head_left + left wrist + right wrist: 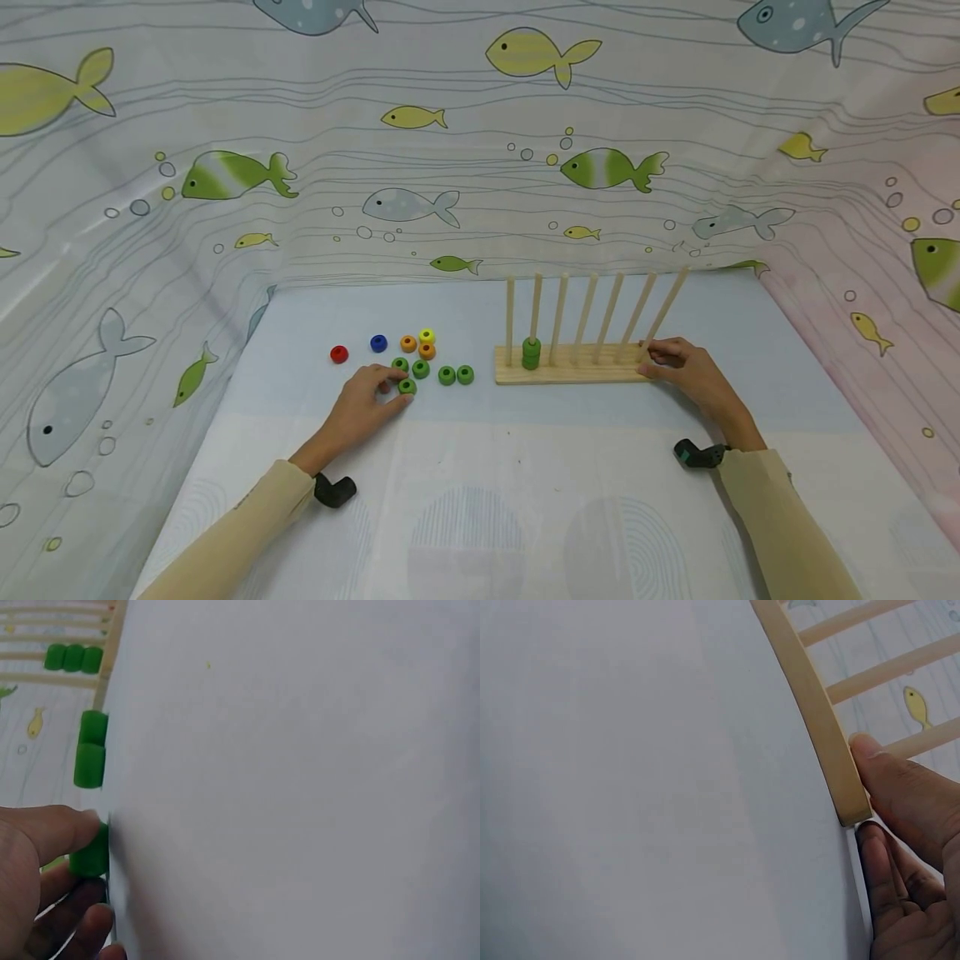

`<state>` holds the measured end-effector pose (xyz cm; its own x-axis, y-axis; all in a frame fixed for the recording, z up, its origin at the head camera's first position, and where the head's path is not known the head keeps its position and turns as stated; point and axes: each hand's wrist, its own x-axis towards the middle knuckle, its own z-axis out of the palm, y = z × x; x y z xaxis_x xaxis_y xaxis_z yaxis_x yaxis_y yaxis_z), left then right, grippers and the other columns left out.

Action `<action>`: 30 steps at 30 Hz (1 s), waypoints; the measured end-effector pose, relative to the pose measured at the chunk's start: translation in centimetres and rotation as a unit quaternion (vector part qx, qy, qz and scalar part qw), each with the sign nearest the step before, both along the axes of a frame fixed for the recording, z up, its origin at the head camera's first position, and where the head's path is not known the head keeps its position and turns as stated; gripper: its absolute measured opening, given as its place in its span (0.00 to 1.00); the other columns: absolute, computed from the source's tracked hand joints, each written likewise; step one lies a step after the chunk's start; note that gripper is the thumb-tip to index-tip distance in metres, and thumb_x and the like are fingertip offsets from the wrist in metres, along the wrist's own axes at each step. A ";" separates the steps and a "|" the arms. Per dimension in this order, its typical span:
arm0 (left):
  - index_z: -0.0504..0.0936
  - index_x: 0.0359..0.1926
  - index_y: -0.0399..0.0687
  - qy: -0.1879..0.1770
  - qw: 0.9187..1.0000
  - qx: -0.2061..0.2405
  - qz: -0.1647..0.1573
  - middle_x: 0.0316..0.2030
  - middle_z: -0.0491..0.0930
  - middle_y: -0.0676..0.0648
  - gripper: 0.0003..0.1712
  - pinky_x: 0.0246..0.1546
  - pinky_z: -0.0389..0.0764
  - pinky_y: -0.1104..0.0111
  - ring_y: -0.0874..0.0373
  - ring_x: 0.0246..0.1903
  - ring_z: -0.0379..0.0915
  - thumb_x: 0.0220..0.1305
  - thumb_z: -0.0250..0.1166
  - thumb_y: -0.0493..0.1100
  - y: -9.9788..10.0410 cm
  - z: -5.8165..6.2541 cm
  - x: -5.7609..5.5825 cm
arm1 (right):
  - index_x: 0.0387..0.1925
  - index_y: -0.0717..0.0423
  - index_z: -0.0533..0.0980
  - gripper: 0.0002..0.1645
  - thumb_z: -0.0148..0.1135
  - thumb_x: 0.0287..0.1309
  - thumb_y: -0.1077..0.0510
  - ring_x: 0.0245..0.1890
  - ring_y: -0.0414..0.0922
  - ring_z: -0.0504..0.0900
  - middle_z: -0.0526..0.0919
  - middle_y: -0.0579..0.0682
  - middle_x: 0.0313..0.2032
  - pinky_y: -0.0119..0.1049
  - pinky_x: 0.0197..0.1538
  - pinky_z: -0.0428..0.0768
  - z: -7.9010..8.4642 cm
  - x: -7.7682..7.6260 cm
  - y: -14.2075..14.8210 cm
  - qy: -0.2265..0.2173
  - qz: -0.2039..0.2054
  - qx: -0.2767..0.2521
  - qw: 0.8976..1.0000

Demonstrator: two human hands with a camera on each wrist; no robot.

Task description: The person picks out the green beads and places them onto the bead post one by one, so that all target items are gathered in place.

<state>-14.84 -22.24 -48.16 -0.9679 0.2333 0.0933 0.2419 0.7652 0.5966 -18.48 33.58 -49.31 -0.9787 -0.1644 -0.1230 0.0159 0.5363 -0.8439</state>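
My left hand (365, 406) pinches a green bead (407, 387) between thumb and fingers, low on the tabletop; the same bead (91, 851) shows beside the thumb in the left wrist view. Just behind it lie other green beads (421, 369). My right hand (688, 372) grips the right end of a wooden peg stand (577, 375), thumb on the base (838, 761) near the last peg, other fingers round the end. Several upright pegs rise from this base, and three green beads (73, 658) are stacked on the second peg from the left.
Loose beads lie left of the stand: a red bead (339, 355), a blue bead (378, 343), orange beads (408, 343) and a yellow bead (427, 335). Two green beads (456, 375) sit between them and the stand. A fish-patterned cloth (480, 167) rises behind the table.
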 end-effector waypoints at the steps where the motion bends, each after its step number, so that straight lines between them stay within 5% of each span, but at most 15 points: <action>1: 0.85 0.55 0.46 -0.001 1.000 0.002 0.001 0.44 0.81 0.49 0.20 0.41 0.73 0.60 0.54 0.41 0.70 0.64 0.74 0.46 0.0 0.0 0.0 | 0.70 0.58 0.72 0.42 0.72 0.62 0.41 0.68 0.56 0.71 0.72 0.57 0.65 0.23 0.58 0.70 0.0 0.0 0.0 0.000 0.000 0.001 1.000; 9: 0.85 0.56 0.46 -0.002 1.000 0.010 0.007 0.39 0.78 0.50 0.21 0.38 0.72 0.61 0.55 0.39 0.70 0.64 0.74 0.48 -0.1 0.0 0.2 | 0.70 0.58 0.72 0.42 0.71 0.63 0.41 0.68 0.56 0.70 0.72 0.57 0.65 0.25 0.59 0.70 0.1 0.1 0.1 0.001 0.002 0.004 1.000; 18: 0.84 0.57 0.46 0.007 1.000 0.022 0.009 0.44 0.81 0.50 0.22 0.38 0.72 0.61 0.54 0.40 0.71 0.64 0.74 0.47 0.0 0.3 0.4 | 0.70 0.59 0.72 0.42 0.71 0.63 0.41 0.68 0.59 0.70 0.71 0.59 0.65 0.58 0.68 0.66 0.1 0.1 -0.1 0.002 0.001 -0.002 1.000; 30: 0.84 0.58 0.47 0.019 0.999 0.027 0.005 0.47 0.83 0.50 0.22 0.37 0.74 0.62 0.55 0.39 0.72 0.65 0.74 0.47 0.0 0.8 0.4 | 0.70 0.59 0.71 0.43 0.73 0.61 0.41 0.68 0.60 0.70 0.71 0.60 0.65 0.60 0.69 0.65 0.0 0.0 -0.1 0.000 -0.004 0.000 1.000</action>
